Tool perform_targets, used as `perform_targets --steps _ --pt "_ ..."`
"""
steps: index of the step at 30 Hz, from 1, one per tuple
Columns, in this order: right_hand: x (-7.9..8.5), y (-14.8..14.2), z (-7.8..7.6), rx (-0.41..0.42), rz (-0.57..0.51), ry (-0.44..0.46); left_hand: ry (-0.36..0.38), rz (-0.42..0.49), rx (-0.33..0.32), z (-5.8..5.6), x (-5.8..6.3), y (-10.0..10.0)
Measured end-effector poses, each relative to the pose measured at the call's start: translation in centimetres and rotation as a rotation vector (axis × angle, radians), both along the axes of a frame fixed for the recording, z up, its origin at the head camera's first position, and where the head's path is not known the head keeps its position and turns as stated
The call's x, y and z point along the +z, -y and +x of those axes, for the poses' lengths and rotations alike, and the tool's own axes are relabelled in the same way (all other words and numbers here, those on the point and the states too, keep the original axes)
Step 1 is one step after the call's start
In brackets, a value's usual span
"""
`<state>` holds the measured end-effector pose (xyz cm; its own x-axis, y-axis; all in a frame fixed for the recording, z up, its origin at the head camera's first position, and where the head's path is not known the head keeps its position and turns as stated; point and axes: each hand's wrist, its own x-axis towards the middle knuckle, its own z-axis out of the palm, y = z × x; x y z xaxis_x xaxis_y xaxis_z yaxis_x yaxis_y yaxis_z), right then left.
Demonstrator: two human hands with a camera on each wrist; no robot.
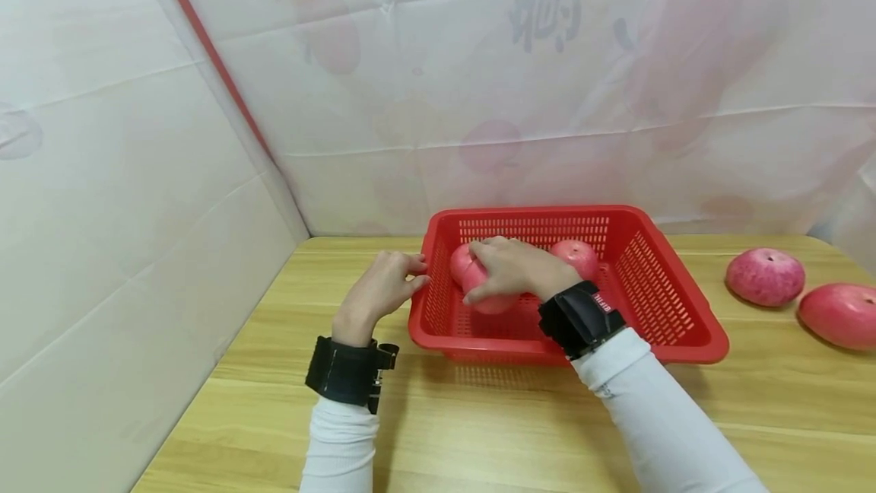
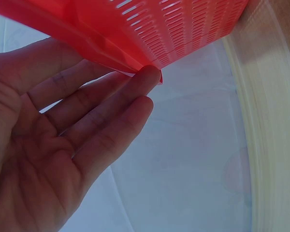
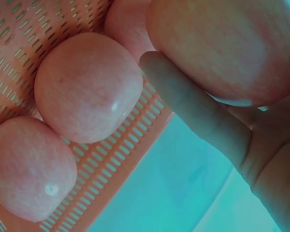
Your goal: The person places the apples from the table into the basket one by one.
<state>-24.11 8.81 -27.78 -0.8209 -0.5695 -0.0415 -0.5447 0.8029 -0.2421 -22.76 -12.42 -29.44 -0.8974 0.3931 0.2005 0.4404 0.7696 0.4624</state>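
Pink fruit [image 3: 222, 48]: in the right hand, inside the left part of the basket; well within reach of the left hand but apart from it.
Fruit handling: the step looks like placing or taking this fruit among the others; a still moment cannot tell which.
Next grip: setting down would call for easing the fingers away without nudging the neighbours; taking out would call for a firm hold and a lift clear of the rim.
Wooden table [image 1: 479, 432]: runs under everything, its bare strip nearest the person.
Left hand [image 1: 383, 287]: fingers loosely extended at the basket's left rim, seeming to steady it; no fruit in it.
Right hand [image 1: 513, 268]: reaches over the near rim, thumb and fingers about the pink fruit.
Red basket [image 1: 493, 348]: between the hands' reach, wide side toward the person.
Table fruits: a smooth red one [image 1: 840, 316] at right, a mottled one [image 1: 765, 277] just beyond it to the left.
Basket fruits: one at centre-right [image 1: 575, 259], one at far left [image 1: 461, 265]; the right wrist view shows three besides the held one.
Pale cloth [image 1: 411, 97]: hangs behind, farthest.
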Motion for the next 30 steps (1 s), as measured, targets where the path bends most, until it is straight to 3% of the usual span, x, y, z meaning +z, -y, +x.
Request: perform_targets --steps 5,12,19,30 --pt "-0.1 0.6 -0.1 0.001 0.056 -0.021 -0.012 -0.005 0.006 -0.1 0.0 0.1" --pt "-0.6 1.1 0.0 -0.028 0.102 0.072 -0.008 -0.001 0.005 0.0 0.0 0.0" --pt "-0.9 1.6 -0.2 -0.029 0.142 0.066 -0.01 0.001 0.008 -0.1 -0.1 0.0" --pt "-1.0 2.4 -0.3 -0.043 0.173 0.126 0.0 0.007 0.0 -0.1 -0.2 0.0"
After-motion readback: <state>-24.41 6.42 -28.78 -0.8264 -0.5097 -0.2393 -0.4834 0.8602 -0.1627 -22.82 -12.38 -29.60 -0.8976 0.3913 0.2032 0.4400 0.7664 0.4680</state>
